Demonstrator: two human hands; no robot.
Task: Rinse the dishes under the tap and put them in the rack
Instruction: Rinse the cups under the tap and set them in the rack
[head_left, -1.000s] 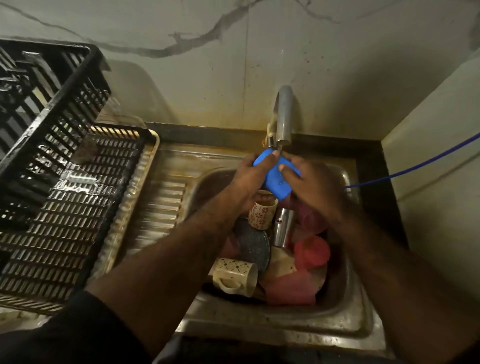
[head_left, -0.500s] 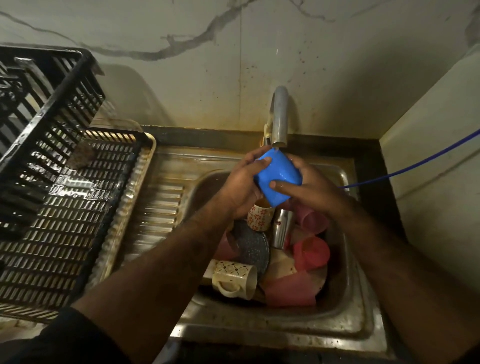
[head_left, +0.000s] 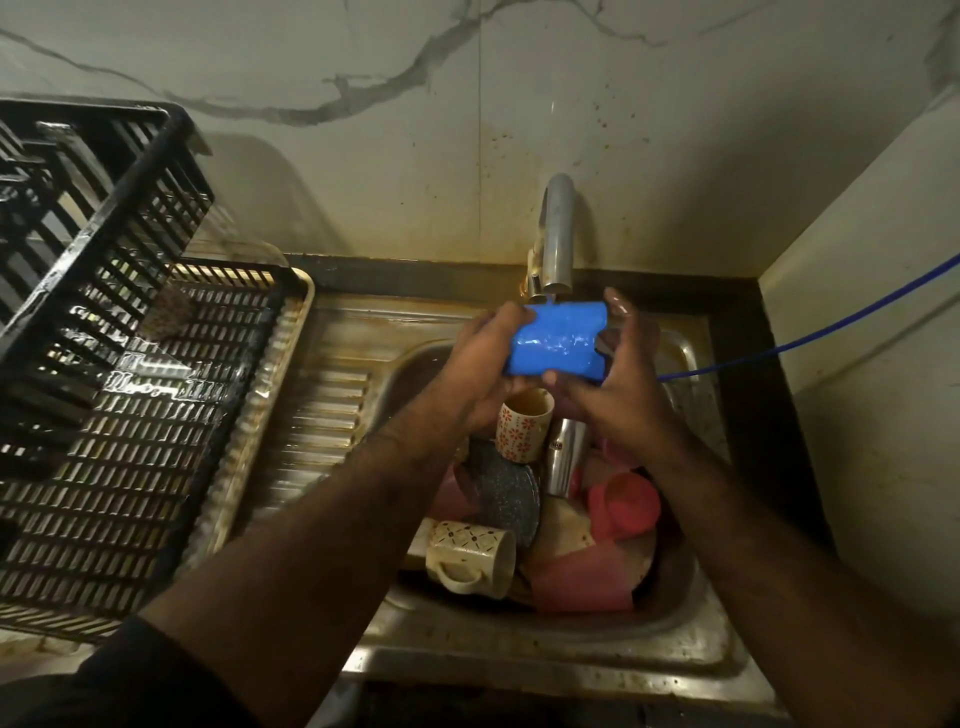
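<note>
Blue cup (head_left: 557, 340): plastic, wet and glossy, held on its side directly under the tap (head_left: 557, 234), above the far end of the sink (head_left: 545, 660). Whether water is running cannot be told.

Left hand (head_left: 480, 364): fingers curled round the cup's left end, gripping it.
Right hand (head_left: 621, 371): fingers wrapped round the cup's right end and underside, fingertips showing at the top.

Sink contents, unrinsed by the look of them: flowered cup (head_left: 523, 423), upright, just below the hands; steel tumbler (head_left: 563, 457) beside it; dark speckled plate (head_left: 506, 493), leaning; patterned mug (head_left: 470, 558) on its side at the near edge; several pink plastic vessels (head_left: 621, 506) towards the near right.

Rack (head_left: 130, 426): black slatted crate on the draining board at the sink's left edge, a second crate (head_left: 93, 208) tilted against the wall behind it. One small brownish item (head_left: 165, 312) lies in the rack; identity unclear.

Progress, judged: early. One piece is in rinse, nearly all the rest waits in the sink, and the rack holds almost nothing.
</note>
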